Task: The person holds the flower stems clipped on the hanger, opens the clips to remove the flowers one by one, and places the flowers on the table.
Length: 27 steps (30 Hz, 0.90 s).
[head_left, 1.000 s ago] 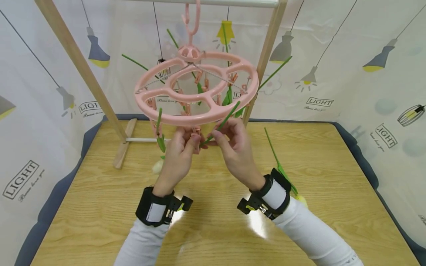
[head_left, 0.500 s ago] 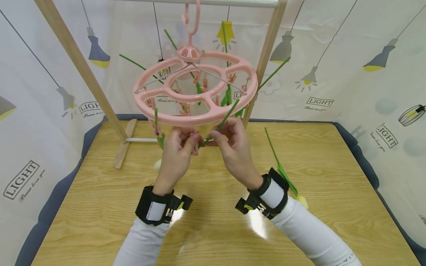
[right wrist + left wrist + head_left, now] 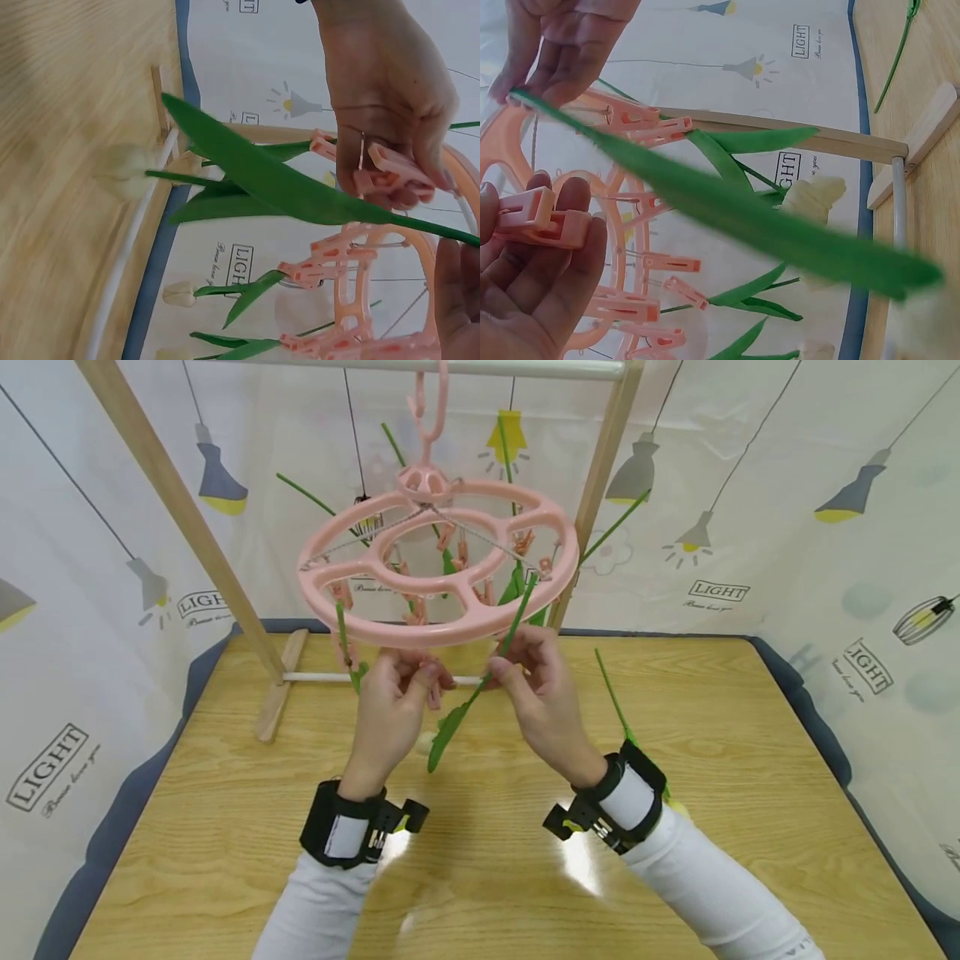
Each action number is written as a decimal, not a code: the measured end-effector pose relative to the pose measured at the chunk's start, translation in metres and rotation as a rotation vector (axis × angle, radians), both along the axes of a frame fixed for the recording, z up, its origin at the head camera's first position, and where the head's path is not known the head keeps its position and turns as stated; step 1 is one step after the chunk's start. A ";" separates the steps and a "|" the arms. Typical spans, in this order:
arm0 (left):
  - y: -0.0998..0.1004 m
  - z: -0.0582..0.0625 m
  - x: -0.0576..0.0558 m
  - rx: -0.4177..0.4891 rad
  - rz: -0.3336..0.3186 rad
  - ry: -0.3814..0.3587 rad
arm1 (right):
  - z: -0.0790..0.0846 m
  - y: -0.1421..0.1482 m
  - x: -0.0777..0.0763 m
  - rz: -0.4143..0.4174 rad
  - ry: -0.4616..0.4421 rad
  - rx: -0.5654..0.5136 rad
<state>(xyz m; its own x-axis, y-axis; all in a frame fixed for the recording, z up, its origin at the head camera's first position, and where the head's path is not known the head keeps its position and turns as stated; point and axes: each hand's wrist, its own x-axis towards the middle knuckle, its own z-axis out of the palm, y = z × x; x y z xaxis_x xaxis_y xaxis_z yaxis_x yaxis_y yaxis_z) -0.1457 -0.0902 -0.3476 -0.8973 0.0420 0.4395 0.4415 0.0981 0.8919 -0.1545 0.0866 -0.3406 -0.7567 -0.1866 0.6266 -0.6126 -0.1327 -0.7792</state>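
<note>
The held tulip (image 3: 262, 176) shows a blurred pale bloom (image 3: 122, 172).

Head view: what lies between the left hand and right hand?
In the head view, between left hand and right hand: a pink clip, a green stem and, behind them, a white bar.
</note>
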 end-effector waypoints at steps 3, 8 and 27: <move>-0.001 0.000 0.000 0.015 0.001 0.006 | 0.002 0.007 -0.001 -0.033 0.019 0.002; -0.003 0.000 -0.001 0.029 -0.005 0.009 | 0.008 0.019 -0.005 -0.101 0.097 0.018; -0.011 -0.006 0.001 0.003 -0.143 -0.037 | 0.009 0.044 -0.012 -0.191 0.130 0.002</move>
